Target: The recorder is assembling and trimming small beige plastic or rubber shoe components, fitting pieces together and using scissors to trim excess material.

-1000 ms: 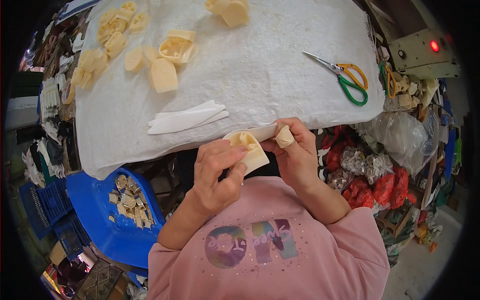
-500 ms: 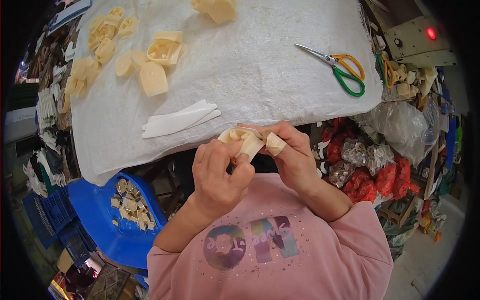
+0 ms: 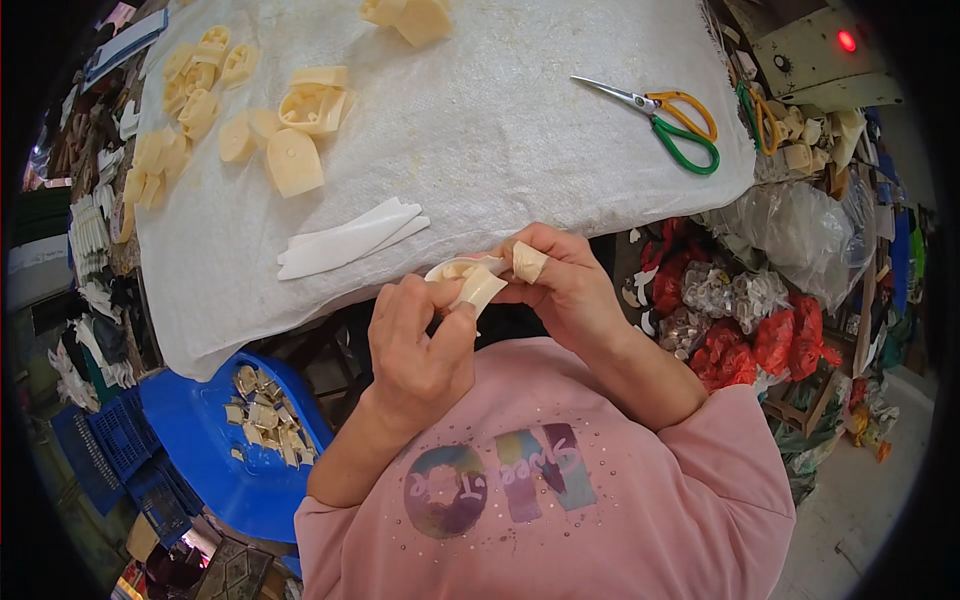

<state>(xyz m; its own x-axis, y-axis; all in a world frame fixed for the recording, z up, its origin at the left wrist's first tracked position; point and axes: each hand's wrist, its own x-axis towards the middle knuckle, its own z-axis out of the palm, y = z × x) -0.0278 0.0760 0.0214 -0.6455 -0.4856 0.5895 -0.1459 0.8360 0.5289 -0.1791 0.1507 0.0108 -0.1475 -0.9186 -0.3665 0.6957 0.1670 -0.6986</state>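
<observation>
Both hands are close together at the near edge of the worktop [image 3: 500,130], in front of the person's chest. The left hand [image 3: 420,340] and the right hand [image 3: 560,285] are both closed on one cream plastic piece [image 3: 470,282], which sits between the thumbs and the fingers, just off the worktop edge. One finger of the right hand wears a pale tape wrap [image 3: 527,262].

The worktop has a white woven cloth on it. Near the hands lie two or three white strips [image 3: 345,240], overlapping, so I cannot count them exactly. Farther away, at the left, lies a group of cream plastic pieces [image 3: 240,110], more than ten. One pair of scissors with orange and green handles [image 3: 665,115] lies at the right, well apart from the hands. Under the worktop, at the person's left, one blue tub [image 3: 195,430] holds many small cream pieces [image 3: 265,425].
</observation>
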